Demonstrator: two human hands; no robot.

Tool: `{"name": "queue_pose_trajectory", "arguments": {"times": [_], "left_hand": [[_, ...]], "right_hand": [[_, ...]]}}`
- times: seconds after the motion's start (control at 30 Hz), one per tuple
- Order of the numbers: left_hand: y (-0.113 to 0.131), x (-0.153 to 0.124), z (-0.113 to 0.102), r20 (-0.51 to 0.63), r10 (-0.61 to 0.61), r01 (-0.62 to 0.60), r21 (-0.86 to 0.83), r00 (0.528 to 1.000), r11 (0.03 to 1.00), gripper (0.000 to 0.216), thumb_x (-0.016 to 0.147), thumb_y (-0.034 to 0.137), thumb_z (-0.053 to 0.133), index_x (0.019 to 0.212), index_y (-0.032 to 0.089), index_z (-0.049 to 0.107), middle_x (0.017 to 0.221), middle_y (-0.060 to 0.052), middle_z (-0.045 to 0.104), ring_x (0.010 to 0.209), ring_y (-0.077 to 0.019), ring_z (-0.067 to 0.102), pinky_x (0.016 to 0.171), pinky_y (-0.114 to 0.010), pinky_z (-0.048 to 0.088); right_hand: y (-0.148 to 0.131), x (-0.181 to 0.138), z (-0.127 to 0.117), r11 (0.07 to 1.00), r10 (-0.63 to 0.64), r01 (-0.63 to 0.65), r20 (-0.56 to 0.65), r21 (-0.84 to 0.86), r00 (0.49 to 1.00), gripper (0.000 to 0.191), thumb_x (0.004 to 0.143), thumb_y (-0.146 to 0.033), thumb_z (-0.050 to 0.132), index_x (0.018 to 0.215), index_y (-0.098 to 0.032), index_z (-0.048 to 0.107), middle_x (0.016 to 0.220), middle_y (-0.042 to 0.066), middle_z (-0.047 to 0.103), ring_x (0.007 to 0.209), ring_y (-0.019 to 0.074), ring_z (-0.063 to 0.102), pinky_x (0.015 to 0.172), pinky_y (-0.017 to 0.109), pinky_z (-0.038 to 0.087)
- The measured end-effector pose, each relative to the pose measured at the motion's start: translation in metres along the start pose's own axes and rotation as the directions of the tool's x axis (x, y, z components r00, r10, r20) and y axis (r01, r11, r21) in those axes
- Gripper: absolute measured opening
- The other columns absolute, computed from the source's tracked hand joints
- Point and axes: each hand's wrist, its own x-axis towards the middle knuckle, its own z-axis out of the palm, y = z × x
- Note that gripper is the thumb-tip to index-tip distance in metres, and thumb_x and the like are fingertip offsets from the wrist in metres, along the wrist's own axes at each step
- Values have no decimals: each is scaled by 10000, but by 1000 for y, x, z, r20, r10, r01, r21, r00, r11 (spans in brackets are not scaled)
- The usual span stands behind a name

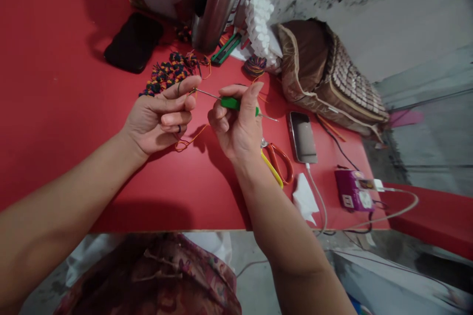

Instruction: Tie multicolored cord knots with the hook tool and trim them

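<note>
My right hand [236,125] is closed around a green-handled crochet hook [231,103]; its thin metal tip points left toward my left hand. My left hand [160,115] is curled, pinching orange thread [188,141] between thumb and fingers at the hook's tip. The thread hangs in a loop down to the red table [55,98]. A multicoloured crocheted piece [168,71] in dark blue, orange and yellow lies just beyond my left hand.
A black pouch [133,42] lies at the back left, a steel flask [214,5] behind the crochet. Right of my hands are orange-and-yellow scissors [279,162], a phone [303,137] on a cable, a purple power bank [353,191], a brown bag [325,74], white tissue [305,199].
</note>
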Motion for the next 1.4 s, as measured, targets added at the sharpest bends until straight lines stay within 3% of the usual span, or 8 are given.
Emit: {"name": "queue_pose_trajectory", "arguments": {"times": [0.13, 0.23, 0.33, 0.57, 0.7, 0.93, 1.2, 1.4], "left_hand": [[1, 1, -2, 24, -25, 25, 1, 999, 1000, 599, 1101, -61, 241, 1328, 71, 779, 583, -45, 721, 285, -23, 472, 372, -54, 284], [2, 0, -3, -1, -40, 40, 9, 999, 999, 626, 1098, -48, 249, 1459, 58, 749, 559, -40, 703, 272, -21, 429, 370, -61, 261], [2, -1, -5, 24, -43, 43, 4, 999, 999, 687, 1078, -45, 242, 1608, 35, 674, 563, -35, 695, 269, -27, 415, 377, -67, 301], [1, -1, -10, -1, -55, 55, -48, 999, 997, 671, 1024, -34, 329, 1585, 77, 679, 544, 33, 617, 252, -26, 406, 376, -95, 321], [0, -2, -10, 50, -70, 72, -37, 996, 997, 702, 1027, -1, 306, 1662, 16, 606, 576, 8, 647, 243, -26, 414, 403, -108, 392], [0, -2, -10, 35, -91, 94, -79, 995, 993, 796, 1002, 8, 371, 1783, 60, 514, 524, 18, 612, 242, -47, 430, 375, -95, 340], [0, 0, -9, 38, -72, 74, -54, 997, 996, 827, 1024, -9, 302, 1840, 48, 423, 514, -2, 628, 240, -59, 434, 372, -108, 318], [-4, -1, 0, -19, -78, 79, 42, 997, 996, 781, 1018, -45, 254, 1709, 38, 609, 513, -28, 645, 240, -84, 404, 350, -137, 359]], "right_hand": [[-5, -3, 3, 999, -39, 38, 23, 28, 999, 570, 1083, -798, 650, 828, -296, 738, 586, -67, 537, 433, 84, 421, 427, 219, 372], [-7, -3, 3, 990, -122, 117, 60, 81, 991, 587, 1034, -799, 742, 790, -266, 770, 562, -61, 570, 411, 55, 397, 415, 193, 328], [-8, -3, 0, 986, -164, 163, 35, 24, 986, 679, 1027, -873, 678, 761, -253, 757, 552, -59, 541, 412, 54, 402, 414, 189, 314], [-13, -5, -4, 984, -166, 168, 28, -57, 986, 689, 1018, -918, 646, 750, -292, 745, 564, -38, 504, 447, 99, 371, 393, 250, 273], [-16, -7, -5, 983, -174, 177, 55, -47, 983, 680, 1047, -880, 644, 737, -289, 778, 561, -32, 482, 455, 109, 357, 421, 267, 214], [-18, -7, -6, 980, -158, 160, 24, -120, 987, 694, 1039, -904, 625, 727, -294, 729, 571, -33, 470, 458, 115, 404, 408, 266, 281], [-17, -4, -3, 989, -124, 124, 4, -79, 992, 721, 1014, -956, 594, 708, -308, 678, 529, -41, 465, 423, 120, 306, 395, 296, 216], [-16, 0, -5, 996, -89, 86, 95, 28, 991, 682, 1036, -887, 649, 696, -298, 697, 469, -72, 398, 391, 97, 206, 383, 263, 148]]}}
